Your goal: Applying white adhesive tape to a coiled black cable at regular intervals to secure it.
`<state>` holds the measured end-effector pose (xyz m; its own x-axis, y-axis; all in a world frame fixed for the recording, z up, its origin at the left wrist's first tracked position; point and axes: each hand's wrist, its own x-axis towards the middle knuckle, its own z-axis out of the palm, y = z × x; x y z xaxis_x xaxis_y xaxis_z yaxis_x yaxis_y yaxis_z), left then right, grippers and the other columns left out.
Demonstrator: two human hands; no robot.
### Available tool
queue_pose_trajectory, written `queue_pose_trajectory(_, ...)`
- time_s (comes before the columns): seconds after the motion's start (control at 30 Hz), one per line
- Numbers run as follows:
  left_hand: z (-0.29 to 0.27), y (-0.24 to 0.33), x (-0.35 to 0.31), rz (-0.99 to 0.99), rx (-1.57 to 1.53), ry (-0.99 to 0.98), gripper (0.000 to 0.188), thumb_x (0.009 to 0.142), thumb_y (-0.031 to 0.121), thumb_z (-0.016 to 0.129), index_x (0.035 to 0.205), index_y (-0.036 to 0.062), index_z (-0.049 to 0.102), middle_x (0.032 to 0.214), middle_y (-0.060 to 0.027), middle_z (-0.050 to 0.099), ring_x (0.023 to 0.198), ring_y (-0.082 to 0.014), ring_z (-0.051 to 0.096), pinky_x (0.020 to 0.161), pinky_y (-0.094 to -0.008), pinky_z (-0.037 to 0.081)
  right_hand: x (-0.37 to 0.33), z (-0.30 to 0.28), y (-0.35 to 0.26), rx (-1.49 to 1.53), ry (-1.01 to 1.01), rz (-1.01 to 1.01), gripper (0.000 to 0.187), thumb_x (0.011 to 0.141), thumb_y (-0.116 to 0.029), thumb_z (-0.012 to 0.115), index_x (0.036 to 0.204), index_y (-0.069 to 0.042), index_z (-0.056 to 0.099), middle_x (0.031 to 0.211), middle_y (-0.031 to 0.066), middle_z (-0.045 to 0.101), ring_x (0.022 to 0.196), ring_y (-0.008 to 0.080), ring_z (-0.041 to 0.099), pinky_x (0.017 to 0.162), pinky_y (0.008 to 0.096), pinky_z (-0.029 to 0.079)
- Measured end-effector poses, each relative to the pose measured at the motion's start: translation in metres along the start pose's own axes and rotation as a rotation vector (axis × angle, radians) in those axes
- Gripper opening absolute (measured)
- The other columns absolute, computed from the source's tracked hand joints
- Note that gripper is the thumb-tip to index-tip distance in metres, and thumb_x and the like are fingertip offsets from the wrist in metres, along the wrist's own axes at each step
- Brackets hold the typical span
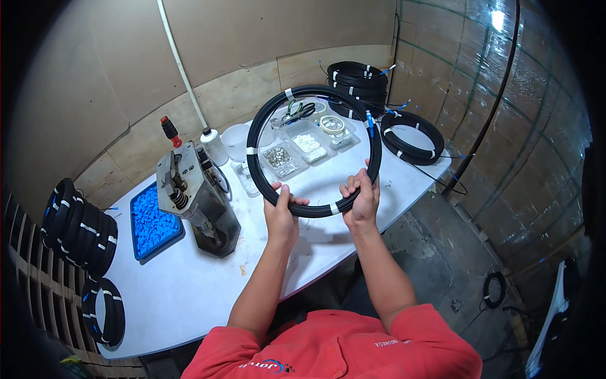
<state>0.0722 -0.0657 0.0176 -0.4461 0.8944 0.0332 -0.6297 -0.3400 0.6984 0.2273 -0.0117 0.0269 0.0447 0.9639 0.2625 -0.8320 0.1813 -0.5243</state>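
A coil of black cable (254,129), bound with several white tape bands, is held up above the table between my two hands. My left hand (282,213) grips its lower left, and my right hand (362,199) grips its lower right. A blue cable connector (370,122) lies along the coil's upper right side. Through the ring I see scissors (302,113), a bin of metal parts (279,160), a bin of white parts (308,144) and a roll of pale tape (332,124) on the table.
On the white table (164,303), a metal press (201,196) stands beside a tray of blue parts (151,221). A white bottle (213,146) is behind it. Coil stacks sit at the left (79,227) and back right (357,82); another coil (413,137) lies nearby.
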Motion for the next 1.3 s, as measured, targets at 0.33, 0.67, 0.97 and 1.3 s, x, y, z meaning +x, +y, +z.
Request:
queue_pose_trajectory(0.33, 0.002, 0.042, 0.014, 0.089, -0.002, 0.0, 0.022, 0.094, 0.004, 0.057, 0.11, 0.0112, 0.043, 0.067, -0.0005, 0.042, 0.053, -0.0116, 0.043, 0.054, -0.0312, 0.044, 0.019, -0.004, -0.024, -0.571, 0.031, 0.032, 0.025, 0.099, -0.018, 0.054, 0.113, 0.004, 0.056, 0.083, 0.0072, 0.058, 0.07, 0.0156, 0.063, 0.058, 0.0332, 0.058)
queue_pose_trajectory(0.67, 0.016, 0.056, 0.006, 0.151, 0.086, -0.085, 0.018, 0.093, 0.004, 0.058, 0.101, 0.0117, 0.044, 0.065, 0.0004, 0.042, 0.051, -0.0109, 0.041, 0.053, -0.0294, 0.041, 0.018, 0.011, -0.035, -0.595, 0.128, 0.099, 0.02, 0.094, -0.01, 0.059, 0.108, 0.004, 0.052, 0.076, 0.0077, 0.057, 0.056, 0.0169, 0.062, 0.05, 0.0342, 0.056)
queue_pose_trajectory(0.97, 0.01, 0.084, 0.023, 0.092, 0.282, -0.231, 0.018, 0.087, 0.003, 0.063, 0.095, 0.0091, 0.048, 0.059, 0.0025, 0.039, 0.048, -0.0092, 0.038, 0.048, -0.0274, 0.037, 0.036, 0.004, -0.063, -0.454, -0.113, 0.128, 0.036, 0.092, -0.009, 0.067, 0.123, -0.003, 0.048, 0.078, 0.0046, 0.057, 0.06, 0.0136, 0.059, 0.052, 0.0303, 0.053)
queue_pose_trajectory(1.3, 0.021, 0.094, 0.024, 0.125, 0.446, -0.235, 0.015, 0.089, 0.009, 0.065, 0.096, 0.0073, 0.052, 0.06, 0.0032, 0.039, 0.048, -0.0093, 0.04, 0.048, -0.028, 0.038, 0.036, 0.01, -0.049, -0.694, 0.113, 0.078, 0.029, 0.094, -0.011, 0.066, 0.119, -0.001, 0.052, 0.079, 0.0052, 0.057, 0.05, 0.0111, 0.054, 0.046, 0.03, 0.052)
